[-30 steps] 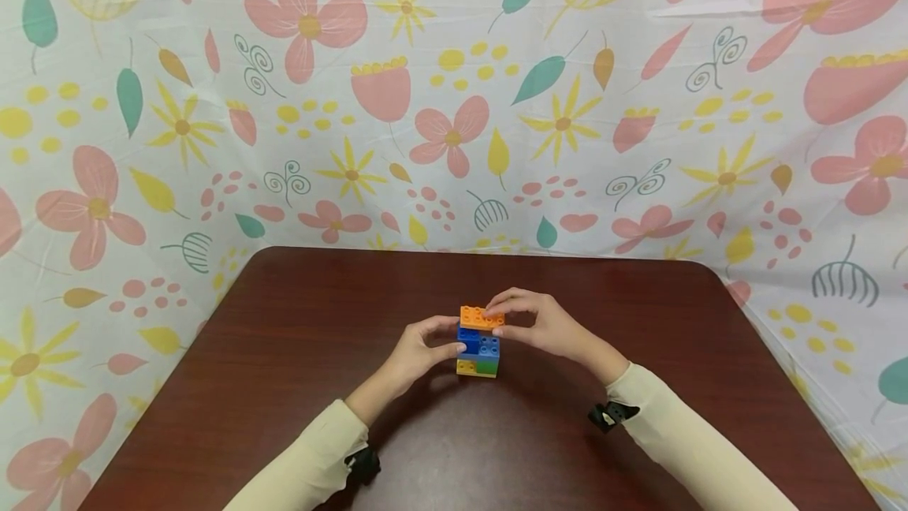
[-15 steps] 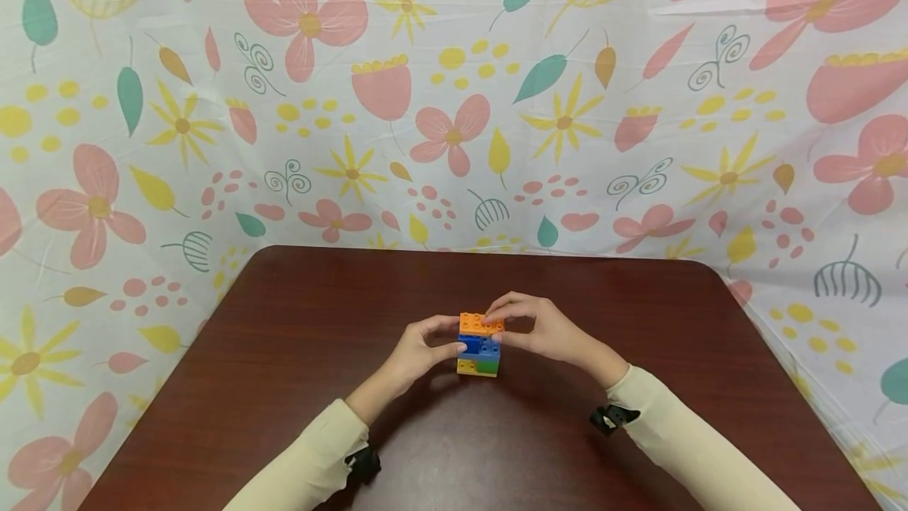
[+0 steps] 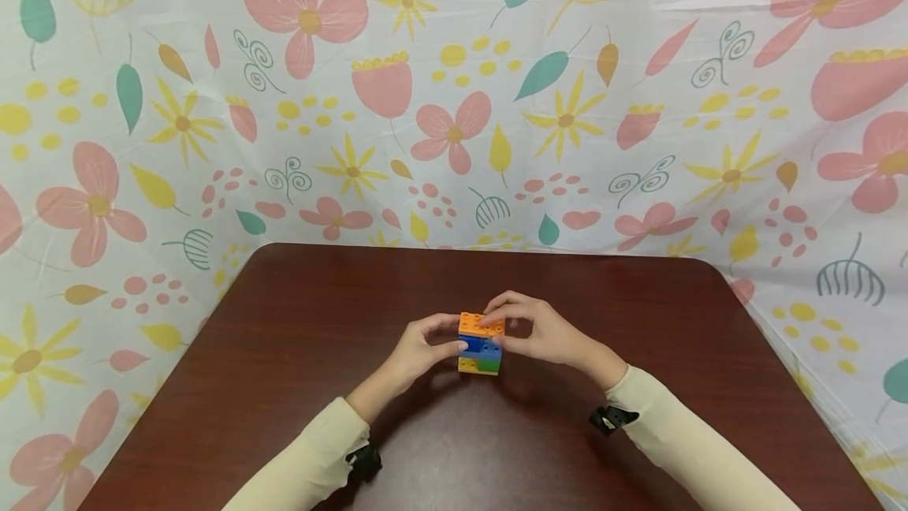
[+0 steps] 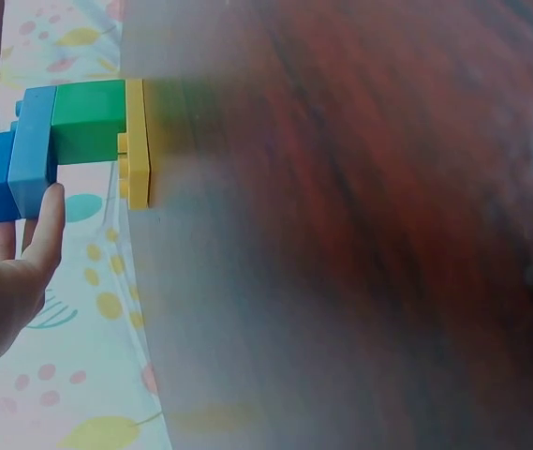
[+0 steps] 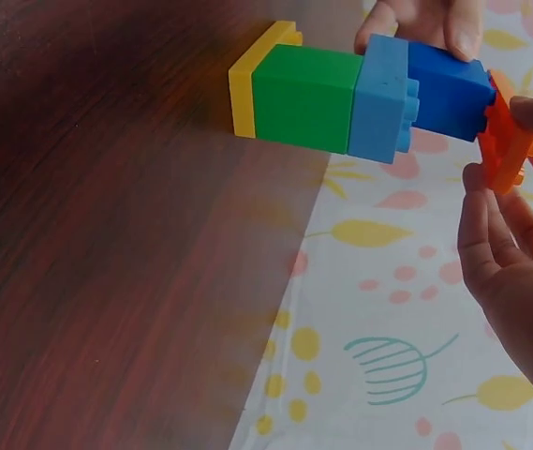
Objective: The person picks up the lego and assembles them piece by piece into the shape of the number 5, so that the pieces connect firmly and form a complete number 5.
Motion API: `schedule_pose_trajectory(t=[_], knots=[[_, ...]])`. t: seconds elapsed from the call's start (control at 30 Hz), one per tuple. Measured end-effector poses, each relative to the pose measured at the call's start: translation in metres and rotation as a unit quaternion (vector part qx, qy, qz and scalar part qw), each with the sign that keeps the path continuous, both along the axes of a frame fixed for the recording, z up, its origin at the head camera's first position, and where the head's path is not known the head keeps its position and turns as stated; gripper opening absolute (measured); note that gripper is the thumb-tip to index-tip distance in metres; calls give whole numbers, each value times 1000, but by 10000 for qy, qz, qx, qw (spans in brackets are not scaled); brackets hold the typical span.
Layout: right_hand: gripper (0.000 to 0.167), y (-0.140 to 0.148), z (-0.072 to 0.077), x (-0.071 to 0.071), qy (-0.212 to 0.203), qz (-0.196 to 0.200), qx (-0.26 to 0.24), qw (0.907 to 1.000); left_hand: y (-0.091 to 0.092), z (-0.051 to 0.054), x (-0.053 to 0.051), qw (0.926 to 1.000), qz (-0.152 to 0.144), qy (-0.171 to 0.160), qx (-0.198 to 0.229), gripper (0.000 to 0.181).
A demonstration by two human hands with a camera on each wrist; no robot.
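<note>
A tower of toy building bricks stands on the table. At its bottom is a thin yellow brick (image 5: 243,94), bearing a green brick (image 5: 305,98) on one side. Above the green lies a light blue brick (image 5: 378,98), then a dark blue brick (image 5: 446,86) set to the left. My left hand (image 3: 407,355) grips the dark blue brick, thumb in front and fingers behind. On top of that brick sits a thin orange brick (image 3: 471,325), its right end overhanging. My right hand (image 3: 552,333) pinches this orange brick between thumb and fingers, with a fingertip on its studs.
The dark brown table (image 3: 610,290) spreads around the tower, with its far edge against a floral-print cloth (image 3: 454,61). Black straps (image 3: 613,418) sit at both wrists, beside cream sleeves (image 3: 688,432).
The orange brick has come down in my right hand from just above the tower onto the dark blue brick. My left hand has kept its hold with hardly any movement.
</note>
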State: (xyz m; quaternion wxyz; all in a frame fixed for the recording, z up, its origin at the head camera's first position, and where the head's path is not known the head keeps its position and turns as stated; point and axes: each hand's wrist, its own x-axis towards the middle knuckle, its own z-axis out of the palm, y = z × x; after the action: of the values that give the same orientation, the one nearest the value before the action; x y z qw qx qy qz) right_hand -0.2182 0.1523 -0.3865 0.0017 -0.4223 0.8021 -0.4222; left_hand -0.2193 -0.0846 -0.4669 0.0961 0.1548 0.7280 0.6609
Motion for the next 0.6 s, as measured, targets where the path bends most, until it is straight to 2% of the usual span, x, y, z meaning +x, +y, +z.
schedule_pose_trajectory(t=[0.1, 0.33, 0.47, 0.6], knots=[[31, -1, -1, 0, -44, -58, -12, 10000, 1, 5, 2, 10000, -11, 44, -9, 40], [27, -4, -6, 1, -35, -223, -82, 9997, 1, 29, 14, 9999, -78, 78, -44, 39], [24, -5, -15, -3, 74, -275, -184, 9994, 1, 31, 17, 9999, -20, 102, -40, 39], [28, -4, -29, -14, 222, -311, -252, 9990, 1, 31, 17, 10000, 0, 60, -26, 40]])
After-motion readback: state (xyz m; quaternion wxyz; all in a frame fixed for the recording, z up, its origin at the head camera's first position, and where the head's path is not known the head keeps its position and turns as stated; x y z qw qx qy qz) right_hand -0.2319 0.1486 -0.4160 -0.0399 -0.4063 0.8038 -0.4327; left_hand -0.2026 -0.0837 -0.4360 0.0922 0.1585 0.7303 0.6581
